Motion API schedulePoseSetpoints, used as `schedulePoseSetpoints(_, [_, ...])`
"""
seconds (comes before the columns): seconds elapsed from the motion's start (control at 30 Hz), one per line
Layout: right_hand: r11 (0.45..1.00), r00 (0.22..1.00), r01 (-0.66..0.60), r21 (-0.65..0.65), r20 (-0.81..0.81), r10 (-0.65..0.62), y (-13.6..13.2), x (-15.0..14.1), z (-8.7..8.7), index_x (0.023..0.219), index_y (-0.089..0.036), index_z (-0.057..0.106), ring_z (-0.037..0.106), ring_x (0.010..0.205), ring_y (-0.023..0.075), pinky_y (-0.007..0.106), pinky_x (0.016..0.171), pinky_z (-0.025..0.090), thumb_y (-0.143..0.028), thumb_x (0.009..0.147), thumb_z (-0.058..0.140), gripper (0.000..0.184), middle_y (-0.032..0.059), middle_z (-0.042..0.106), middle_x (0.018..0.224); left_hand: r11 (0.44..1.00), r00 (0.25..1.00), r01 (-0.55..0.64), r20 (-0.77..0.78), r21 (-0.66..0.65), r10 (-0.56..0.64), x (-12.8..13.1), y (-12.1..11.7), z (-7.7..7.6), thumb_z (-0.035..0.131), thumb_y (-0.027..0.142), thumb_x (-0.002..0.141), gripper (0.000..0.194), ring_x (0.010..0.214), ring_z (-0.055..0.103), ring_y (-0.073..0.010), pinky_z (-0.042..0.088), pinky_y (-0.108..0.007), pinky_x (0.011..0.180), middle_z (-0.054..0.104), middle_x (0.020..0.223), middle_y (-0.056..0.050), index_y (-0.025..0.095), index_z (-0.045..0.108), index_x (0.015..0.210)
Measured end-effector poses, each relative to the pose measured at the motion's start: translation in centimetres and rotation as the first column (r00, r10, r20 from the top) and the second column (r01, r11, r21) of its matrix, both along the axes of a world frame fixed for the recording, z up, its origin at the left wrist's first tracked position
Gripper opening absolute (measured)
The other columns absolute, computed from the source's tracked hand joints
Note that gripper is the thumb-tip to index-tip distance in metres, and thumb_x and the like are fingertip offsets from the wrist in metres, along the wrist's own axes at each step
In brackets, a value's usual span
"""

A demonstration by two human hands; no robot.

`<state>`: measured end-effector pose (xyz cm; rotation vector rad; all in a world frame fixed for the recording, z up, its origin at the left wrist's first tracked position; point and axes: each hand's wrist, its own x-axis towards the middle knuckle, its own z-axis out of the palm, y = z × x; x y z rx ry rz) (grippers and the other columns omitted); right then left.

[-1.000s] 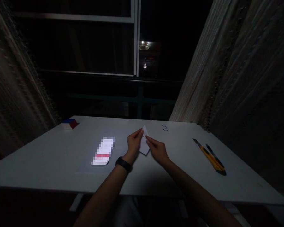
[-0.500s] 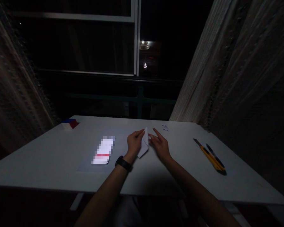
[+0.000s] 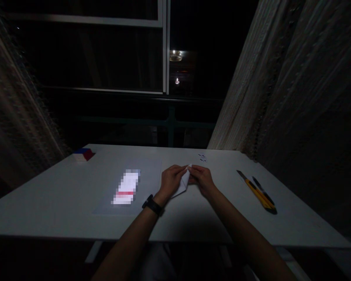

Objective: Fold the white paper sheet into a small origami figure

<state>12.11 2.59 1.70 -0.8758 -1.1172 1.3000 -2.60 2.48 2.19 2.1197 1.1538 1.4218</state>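
A folded piece of white paper is held up over the middle of the table, its pointed end at the top. My left hand grips it along the left side, fingers closed, with a dark watch on the wrist. From the right, my right hand pinches the paper near its tip, close beside the left fingertips. Parts of the paper are hidden behind the fingers.
A lit phone, blurred out, lies on a white sheet to the left. A yellow box cutter and a dark pen lie at right. Small paper scraps and a coloured cube sit farther back on the table.
My right hand has closed from spread fingers into a pinch on the paper's tip. The left hand and paper have shifted slightly right, and the view has turned a little.
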Motion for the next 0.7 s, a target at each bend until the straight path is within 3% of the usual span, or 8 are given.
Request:
schedulePoseSetpoints(0.27, [0.998, 0.998, 0.059, 0.016, -0.010, -0.059, -0.08, -0.12, 0.42, 0.080, -0.015, 0.067, 0.058, 0.052, 0.0136, 0.025, 0.048, 0.048, -0.038, 0.058, 0.073, 0.032, 0.0032, 0.066, 0.065, 0.988, 0.994, 0.025, 0.107, -0.155, -0.008, 0.40, 0.18, -0.47, 0.055, 0.037, 0.078, 0.029, 0.077, 0.061, -0.0155, 0.046, -0.025, 0.069, 0.068, 0.086, -0.003, 0.026, 0.065, 0.103])
schedulePoseSetpoints(0.7, [0.995, 0.995, 0.102, 0.011, -0.004, -0.102, 0.00, -0.01, 0.67, 0.070, -0.016, 0.064, 0.056, 0.048, 0.0131, 0.025, 0.048, 0.044, -0.038, 0.050, 0.077, 0.032, 0.0004, 0.063, 0.058, 0.957, 0.956, 0.109, 0.292, -0.270, -0.027, 0.58, 0.25, -0.63, 0.064, 0.030, 0.071, 0.027, 0.086, 0.064, -0.0201, 0.048, -0.031, 0.078, 0.069, 0.093, -0.007, 0.019, 0.068, 0.095])
